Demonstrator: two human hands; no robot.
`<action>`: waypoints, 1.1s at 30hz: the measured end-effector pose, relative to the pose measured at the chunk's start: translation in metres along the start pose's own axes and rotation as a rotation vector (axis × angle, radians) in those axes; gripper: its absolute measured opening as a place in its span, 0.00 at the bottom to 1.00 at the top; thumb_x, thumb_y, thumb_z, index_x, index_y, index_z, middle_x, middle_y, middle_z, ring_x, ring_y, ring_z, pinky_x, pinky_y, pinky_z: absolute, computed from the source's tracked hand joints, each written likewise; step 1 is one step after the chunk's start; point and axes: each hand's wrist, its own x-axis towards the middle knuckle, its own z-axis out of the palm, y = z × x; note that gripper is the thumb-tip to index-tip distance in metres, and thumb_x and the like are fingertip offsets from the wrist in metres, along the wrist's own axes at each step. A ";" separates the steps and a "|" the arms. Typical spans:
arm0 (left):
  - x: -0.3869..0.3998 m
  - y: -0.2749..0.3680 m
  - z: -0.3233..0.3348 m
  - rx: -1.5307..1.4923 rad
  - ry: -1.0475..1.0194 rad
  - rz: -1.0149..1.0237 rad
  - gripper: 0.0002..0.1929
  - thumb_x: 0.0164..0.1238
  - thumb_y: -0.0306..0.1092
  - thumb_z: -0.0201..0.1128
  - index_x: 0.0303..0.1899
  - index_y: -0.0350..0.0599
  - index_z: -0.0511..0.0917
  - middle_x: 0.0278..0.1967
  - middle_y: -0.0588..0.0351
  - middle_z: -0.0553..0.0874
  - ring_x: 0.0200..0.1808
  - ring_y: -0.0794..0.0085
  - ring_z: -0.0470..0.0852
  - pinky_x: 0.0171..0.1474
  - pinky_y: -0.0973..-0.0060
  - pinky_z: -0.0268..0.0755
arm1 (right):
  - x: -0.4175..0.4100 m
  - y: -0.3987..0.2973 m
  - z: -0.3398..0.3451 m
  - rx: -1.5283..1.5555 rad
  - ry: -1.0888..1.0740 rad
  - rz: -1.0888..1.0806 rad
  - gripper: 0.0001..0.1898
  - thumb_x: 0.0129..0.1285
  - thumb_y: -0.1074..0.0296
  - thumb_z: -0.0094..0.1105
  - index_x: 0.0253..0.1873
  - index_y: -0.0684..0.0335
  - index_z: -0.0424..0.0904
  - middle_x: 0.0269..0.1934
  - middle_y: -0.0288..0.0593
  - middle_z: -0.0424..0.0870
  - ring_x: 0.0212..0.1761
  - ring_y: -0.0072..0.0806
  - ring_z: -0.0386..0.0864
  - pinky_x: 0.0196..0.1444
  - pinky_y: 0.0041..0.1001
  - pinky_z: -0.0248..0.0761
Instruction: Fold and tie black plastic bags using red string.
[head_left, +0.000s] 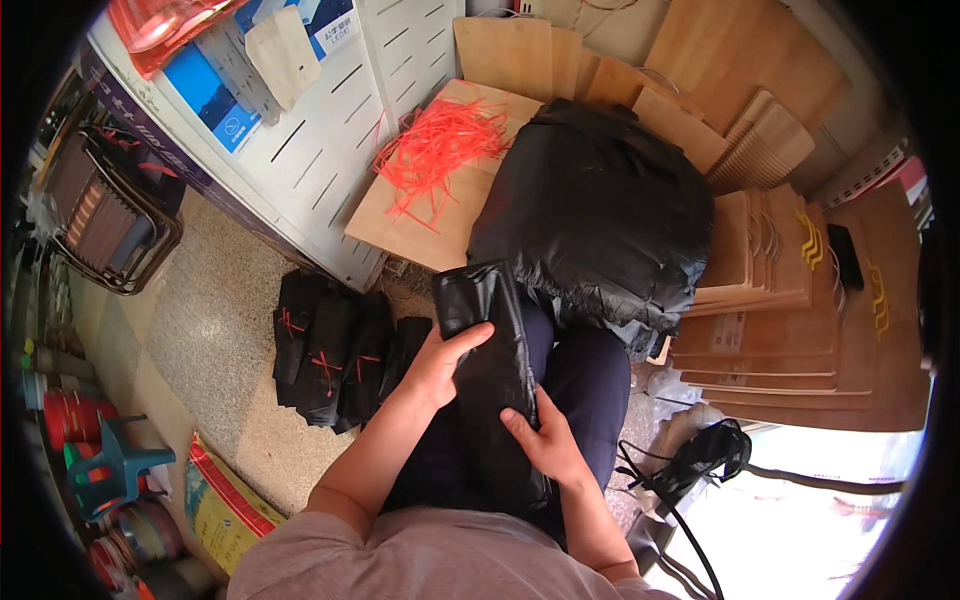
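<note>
A long folded bundle of black plastic bags (491, 375) lies lengthwise over my lap. My left hand (446, 360) grips its left edge near the far end, thumb on top. Lower down, my right hand (546, 435) holds the right edge, its thumb also on top. Beyond my knees rests a large pile of black plastic bags (600, 210). Left of it, loose red plastic ties (446, 150) are heaped on a wooden board (405, 214). Several black bundles knotted with red ties (326, 360) sit on the floor to my left.
Wooden boards (757, 337) are stacked at the right, some with yellow hooks (810, 240). A white metal display rack (300, 150) stands at the upper left. A folding chair (112, 217), a teal plastic stool (116, 465) and a yellow sack (225, 502) are at left. Black cables (682, 517) hang lower right.
</note>
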 end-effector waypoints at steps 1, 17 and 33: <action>0.005 0.003 0.006 -0.001 0.003 -0.001 0.17 0.67 0.32 0.64 0.55 0.40 0.76 0.44 0.55 0.85 0.45 0.68 0.84 0.49 0.69 0.78 | 0.006 0.008 -0.002 0.001 -0.001 0.002 0.23 0.71 0.67 0.58 0.66 0.70 0.66 0.54 0.38 0.79 0.54 0.21 0.72 0.59 0.22 0.66; 0.273 0.090 -0.093 1.653 0.551 0.824 0.11 0.58 0.38 0.67 0.34 0.40 0.79 0.31 0.46 0.81 0.44 0.50 0.81 0.42 0.60 0.72 | -0.028 0.012 -0.055 0.254 0.272 -0.106 0.19 0.72 0.73 0.53 0.65 0.69 0.70 0.58 0.38 0.78 0.58 0.21 0.71 0.64 0.23 0.61; -0.014 0.069 0.156 0.444 -0.815 0.241 0.14 0.69 0.32 0.51 0.22 0.40 0.72 0.61 0.38 0.75 0.44 0.59 0.85 0.35 0.73 0.78 | -0.127 0.016 -0.083 0.744 0.692 -0.538 0.21 0.73 0.62 0.48 0.67 0.61 0.61 0.43 0.55 0.82 0.36 0.42 0.85 0.37 0.36 0.83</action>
